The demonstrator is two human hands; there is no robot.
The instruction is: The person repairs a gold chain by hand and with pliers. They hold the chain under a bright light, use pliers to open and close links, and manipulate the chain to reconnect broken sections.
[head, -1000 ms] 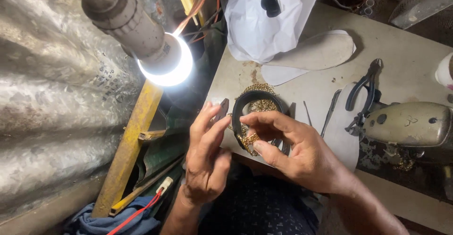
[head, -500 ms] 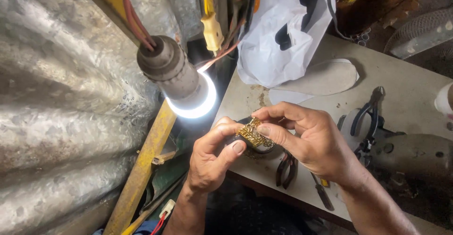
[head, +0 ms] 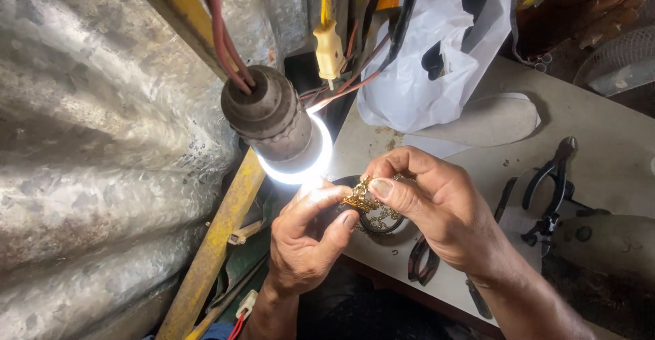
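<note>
A small gold filigree ornament (head: 359,196) is pinched between both hands, held up close under a lit bulb (head: 300,156). My left hand (head: 303,244) grips its lower left side with thumb and fingers. My right hand (head: 430,203) holds its right side, thumb pressed on top. Directly beneath them on the workbench (head: 614,142) sits a round dark dish (head: 382,222) with more gold pieces in it, mostly hidden by my fingers.
Corrugated metal sheeting (head: 102,142) fills the left, with a yellow beam (head: 218,237) beside it. A white plastic bag (head: 430,53) and a shoe-sole shape (head: 491,118) lie at the back. Black pliers (head: 552,183) rest right, another pair (head: 423,261) near the front edge.
Both hands lifted the gold ornament out of the dish and brought it up close to the bulb. The view tilted toward the lamp.
</note>
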